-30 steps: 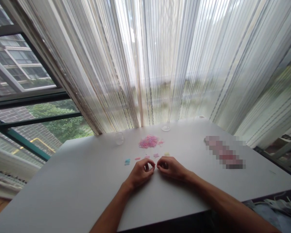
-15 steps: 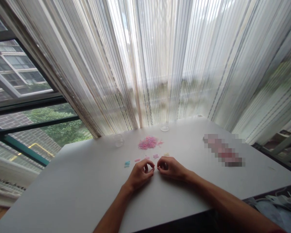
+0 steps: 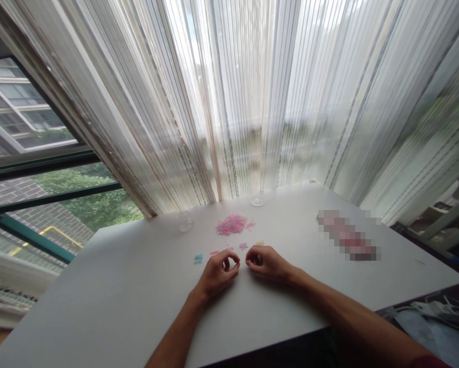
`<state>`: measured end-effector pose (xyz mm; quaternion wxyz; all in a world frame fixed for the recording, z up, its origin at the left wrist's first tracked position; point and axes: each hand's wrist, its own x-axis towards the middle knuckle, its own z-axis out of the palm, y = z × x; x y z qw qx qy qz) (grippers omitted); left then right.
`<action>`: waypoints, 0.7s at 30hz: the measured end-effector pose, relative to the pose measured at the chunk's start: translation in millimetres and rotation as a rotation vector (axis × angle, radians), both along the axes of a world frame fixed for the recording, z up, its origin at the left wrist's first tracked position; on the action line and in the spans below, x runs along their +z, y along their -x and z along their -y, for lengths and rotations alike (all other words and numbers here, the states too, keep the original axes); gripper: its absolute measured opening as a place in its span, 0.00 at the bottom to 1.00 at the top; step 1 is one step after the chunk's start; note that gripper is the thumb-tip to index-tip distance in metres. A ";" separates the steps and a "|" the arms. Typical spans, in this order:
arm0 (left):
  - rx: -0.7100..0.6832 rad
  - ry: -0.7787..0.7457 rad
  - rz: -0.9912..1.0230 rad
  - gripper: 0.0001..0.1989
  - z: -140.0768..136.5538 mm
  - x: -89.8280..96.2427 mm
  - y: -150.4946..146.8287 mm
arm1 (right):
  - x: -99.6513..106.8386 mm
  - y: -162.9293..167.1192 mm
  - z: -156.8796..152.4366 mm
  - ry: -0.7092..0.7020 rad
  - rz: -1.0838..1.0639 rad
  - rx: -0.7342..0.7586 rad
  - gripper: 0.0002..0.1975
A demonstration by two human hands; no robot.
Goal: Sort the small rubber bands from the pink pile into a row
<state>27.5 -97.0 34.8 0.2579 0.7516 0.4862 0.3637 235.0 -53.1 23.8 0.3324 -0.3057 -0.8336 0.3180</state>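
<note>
My left hand (image 3: 218, 273) and my right hand (image 3: 269, 263) face each other low over the table, thumb and forefinger of each pinched together. Only a narrow gap parts the fingertips. Whatever they pinch, if anything, is too small to make out. Just beyond the hands lies a row of little coloured groups: blue pieces (image 3: 198, 258), pink pieces (image 3: 214, 253), more pink pieces (image 3: 243, 246) and yellow pieces (image 3: 260, 243), the last partly behind my right hand. Farther back is a loose heap of thin pink and purple pieces (image 3: 232, 225), whose kind I cannot tell.
A clear round container (image 3: 185, 222) stands left of the heap, and a clear shallow dish or lid (image 3: 258, 202) behind it. A blurred-out reddish item (image 3: 347, 235) lies right on the white table (image 3: 110, 296). Cables (image 3: 439, 312) lie beyond the table's right front edge. Curtains (image 3: 248, 102) hang behind.
The view has shifted slightly, moving everything a little left in the picture. The gap between my fingertips looks slightly wider. Both hands keep their pinch, and the pieces on the table lie as before.
</note>
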 end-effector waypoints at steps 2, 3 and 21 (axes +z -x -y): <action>0.002 0.003 0.011 0.03 0.1 -0.6 0.8 | 0.2 -0.3 0.1 -0.004 -0.005 -0.003 0.04; 0.002 0.003 0.013 0.03 0.2 -0.8 1.1 | 0.7 -0.5 0.4 -0.008 -0.007 -0.002 0.04; 0.004 -0.043 -0.055 0.04 1.0 1.7 0.6 | 9.7 -13.3 -14.6 -0.142 -0.077 -0.061 0.04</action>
